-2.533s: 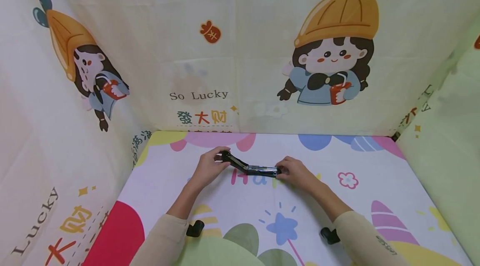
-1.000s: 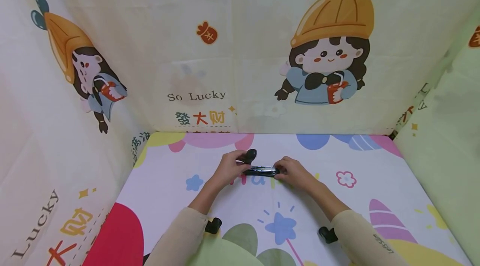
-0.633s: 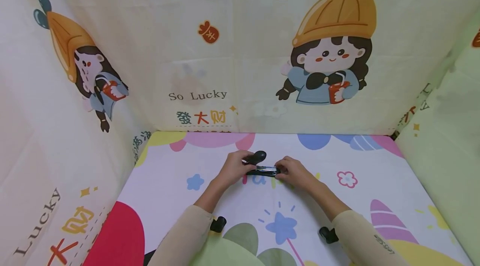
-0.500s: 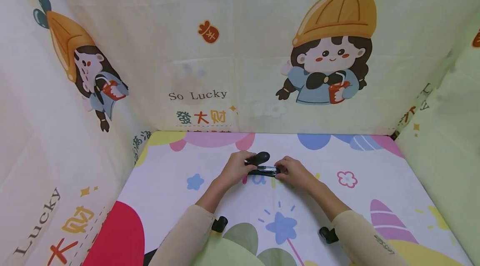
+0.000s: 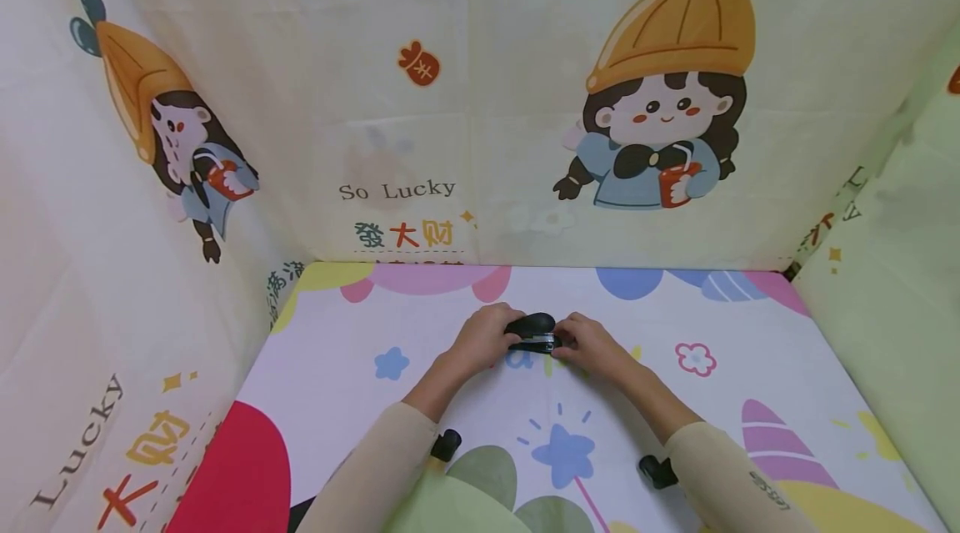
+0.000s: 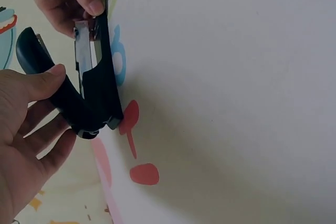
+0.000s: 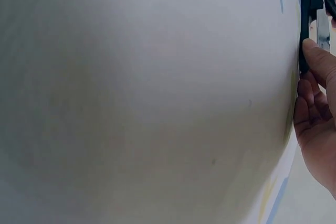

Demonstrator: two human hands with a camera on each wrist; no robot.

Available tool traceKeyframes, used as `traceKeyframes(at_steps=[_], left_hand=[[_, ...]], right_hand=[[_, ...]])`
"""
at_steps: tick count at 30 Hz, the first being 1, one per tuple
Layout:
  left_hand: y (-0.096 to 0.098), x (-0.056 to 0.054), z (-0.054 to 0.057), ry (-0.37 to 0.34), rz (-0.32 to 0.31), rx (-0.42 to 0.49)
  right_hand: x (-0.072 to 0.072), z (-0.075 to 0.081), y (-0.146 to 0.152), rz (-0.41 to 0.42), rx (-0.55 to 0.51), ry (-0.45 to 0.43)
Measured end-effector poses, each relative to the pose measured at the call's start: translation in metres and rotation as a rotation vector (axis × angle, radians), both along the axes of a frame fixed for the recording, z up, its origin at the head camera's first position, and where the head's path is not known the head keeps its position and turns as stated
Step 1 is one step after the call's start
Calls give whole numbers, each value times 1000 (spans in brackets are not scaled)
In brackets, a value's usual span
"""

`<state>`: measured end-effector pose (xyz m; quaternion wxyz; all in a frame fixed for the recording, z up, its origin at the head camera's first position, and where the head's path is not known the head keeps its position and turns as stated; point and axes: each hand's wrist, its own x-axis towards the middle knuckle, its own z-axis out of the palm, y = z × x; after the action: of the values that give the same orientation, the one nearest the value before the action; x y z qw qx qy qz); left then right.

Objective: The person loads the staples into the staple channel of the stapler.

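A black stapler [image 5: 531, 324] lies near the far middle of the table, its top cover swung partly up from the base. My left hand [image 5: 483, 337] pinches that cover, the thumb lying along it in the left wrist view. Between cover and base shows the silvery metal magazine [image 6: 83, 45]. At the opposite end, my right hand [image 5: 592, 345] grips the tip of the base [image 7: 304, 30] between thumb and fingers. In the head view the cover slants low over the magazine, with its rounded end close to the right fingers.
The tabletop [image 5: 450, 416] wears a white cover printed with pastel shapes and letters. Cream cloth walls [image 5: 510, 116] with cartoon figures rise at the back and both sides. Black wrist devices [image 5: 657, 472] sit under both forearms.
My left hand has moved right, swinging the stapler's cover from stretched out leftward, up and over toward the base. The right hand stays in place on the base end.
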<state>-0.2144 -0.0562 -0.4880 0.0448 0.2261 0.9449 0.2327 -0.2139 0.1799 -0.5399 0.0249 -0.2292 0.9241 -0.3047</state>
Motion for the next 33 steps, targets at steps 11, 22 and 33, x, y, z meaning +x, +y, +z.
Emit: traceKeyframes(at_steps=[11, 22, 33], left_hand=[[6, -6, -4, 69, -84, -156], [2, -6, -8, 17, -89, -35], [6, -8, -8, -29, -50, -20]], right_hand=[[1, -1, -2, -3, 1, 14], [2, -2, -1, -3, 4, 20], [2, -3, -1, -23, 4, -4]])
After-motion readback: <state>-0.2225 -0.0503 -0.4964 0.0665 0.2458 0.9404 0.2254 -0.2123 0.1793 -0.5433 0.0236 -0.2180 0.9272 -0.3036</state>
